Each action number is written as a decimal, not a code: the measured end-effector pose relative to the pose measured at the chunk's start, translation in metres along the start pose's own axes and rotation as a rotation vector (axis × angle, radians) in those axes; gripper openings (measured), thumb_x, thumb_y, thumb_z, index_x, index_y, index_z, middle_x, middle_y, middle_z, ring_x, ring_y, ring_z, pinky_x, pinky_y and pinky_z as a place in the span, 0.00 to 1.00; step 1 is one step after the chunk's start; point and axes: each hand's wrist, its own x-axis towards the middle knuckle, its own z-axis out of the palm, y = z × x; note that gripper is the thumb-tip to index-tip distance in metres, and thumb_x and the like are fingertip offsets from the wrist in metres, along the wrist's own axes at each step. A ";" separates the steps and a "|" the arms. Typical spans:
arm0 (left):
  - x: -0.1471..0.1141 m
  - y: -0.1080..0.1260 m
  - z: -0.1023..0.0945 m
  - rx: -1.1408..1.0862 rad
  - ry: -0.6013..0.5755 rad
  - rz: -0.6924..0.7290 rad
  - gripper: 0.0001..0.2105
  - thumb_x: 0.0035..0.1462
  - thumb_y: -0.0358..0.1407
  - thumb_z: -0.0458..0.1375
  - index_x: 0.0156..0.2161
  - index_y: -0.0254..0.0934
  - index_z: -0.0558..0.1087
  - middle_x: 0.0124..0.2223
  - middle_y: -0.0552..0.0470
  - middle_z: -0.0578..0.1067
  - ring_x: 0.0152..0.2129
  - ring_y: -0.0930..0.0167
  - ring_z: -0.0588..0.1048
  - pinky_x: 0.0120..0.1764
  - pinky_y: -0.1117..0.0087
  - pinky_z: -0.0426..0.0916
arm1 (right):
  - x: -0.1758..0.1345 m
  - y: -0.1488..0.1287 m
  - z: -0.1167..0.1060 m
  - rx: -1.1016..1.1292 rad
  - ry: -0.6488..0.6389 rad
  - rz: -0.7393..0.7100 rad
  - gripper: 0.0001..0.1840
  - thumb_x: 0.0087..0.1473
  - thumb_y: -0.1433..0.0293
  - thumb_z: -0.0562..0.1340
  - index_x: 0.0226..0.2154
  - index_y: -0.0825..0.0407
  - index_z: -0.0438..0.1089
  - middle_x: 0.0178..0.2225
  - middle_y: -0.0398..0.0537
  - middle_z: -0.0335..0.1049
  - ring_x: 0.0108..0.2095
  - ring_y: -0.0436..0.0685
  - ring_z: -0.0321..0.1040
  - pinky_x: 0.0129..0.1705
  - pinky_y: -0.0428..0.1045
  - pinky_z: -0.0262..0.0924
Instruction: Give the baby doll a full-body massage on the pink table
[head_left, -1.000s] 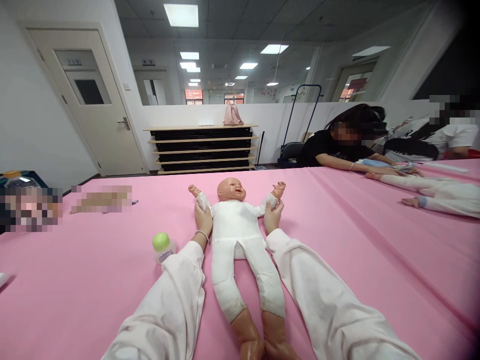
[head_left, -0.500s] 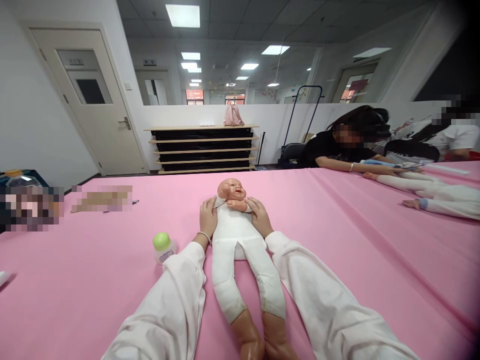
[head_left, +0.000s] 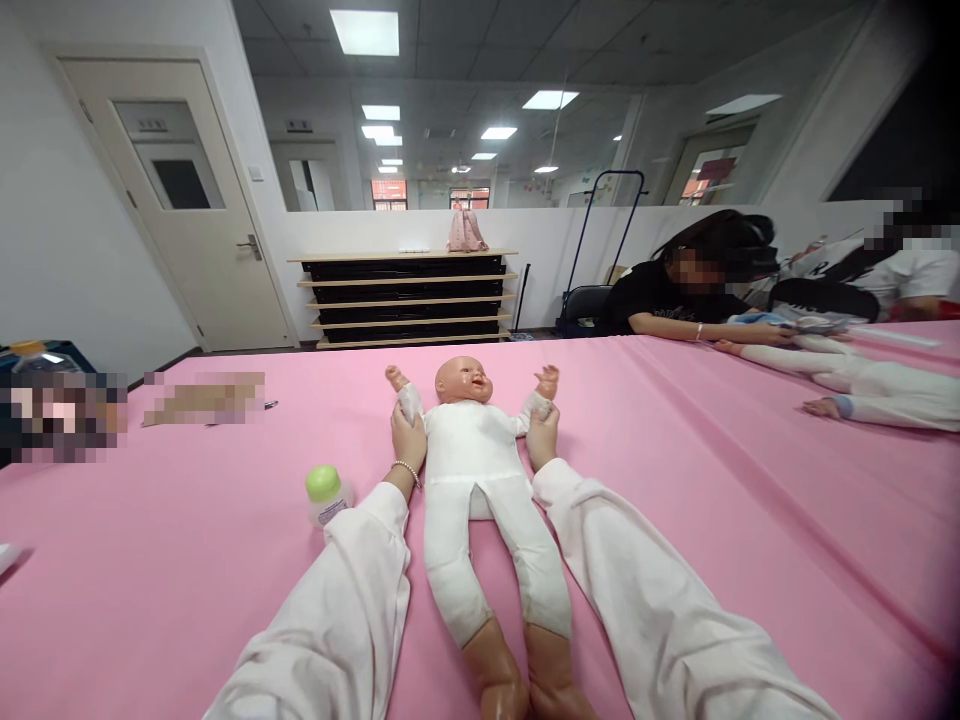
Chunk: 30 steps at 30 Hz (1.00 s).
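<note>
A baby doll [head_left: 472, 450] with a white cloth body lies on its back on the pink cloth [head_left: 225, 580], head away from me and feet toward me. My left hand [head_left: 408, 438] is closed round the doll's arm on the left, whose small hand sticks up past my fingers. On the other side my right hand [head_left: 542, 436] grips the doll's other arm. Both doll arms are spread outward and raised beside the head. A bottle with a green cap [head_left: 328, 495] stands left of my left forearm.
Across the table at right, a person in black [head_left: 675, 300] leans over another doll [head_left: 877, 385]. Blurred items and a pen [head_left: 271, 404] lie at the left. Behind the table stands a stack of boards [head_left: 409, 300] with a pink backpack [head_left: 466, 232] on top.
The doll's arms were folded in across its chest and face; now they are spread out to both sides. My hands have moved slightly apart with them.
</note>
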 end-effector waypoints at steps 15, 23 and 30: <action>0.003 0.002 -0.001 -0.122 0.057 -0.125 0.19 0.53 0.35 0.52 0.51 0.34 0.59 0.50 0.40 0.68 0.46 0.66 0.68 0.45 0.67 0.64 | 0.008 0.006 -0.003 0.129 0.137 -0.047 0.22 0.45 0.66 0.54 0.44 0.54 0.53 0.50 0.57 0.60 0.50 0.55 0.60 0.50 0.52 0.56; -0.002 0.003 0.000 -0.025 0.014 0.175 0.21 0.53 0.33 0.52 0.54 0.40 0.59 0.51 0.45 0.66 0.48 0.67 0.65 0.49 0.65 0.62 | -0.014 -0.009 0.000 -0.041 -0.163 -0.498 0.25 0.47 0.71 0.55 0.51 0.51 0.58 0.50 0.52 0.61 0.50 0.57 0.59 0.52 0.56 0.55; -0.003 0.005 0.001 0.165 -0.163 0.518 0.21 0.51 0.24 0.47 0.49 0.41 0.67 0.47 0.48 0.68 0.46 0.67 0.64 0.51 0.61 0.60 | -0.020 -0.014 0.002 -0.291 -0.525 -0.880 0.26 0.48 0.80 0.47 0.47 0.48 0.66 0.50 0.49 0.62 0.54 0.56 0.54 0.56 0.58 0.50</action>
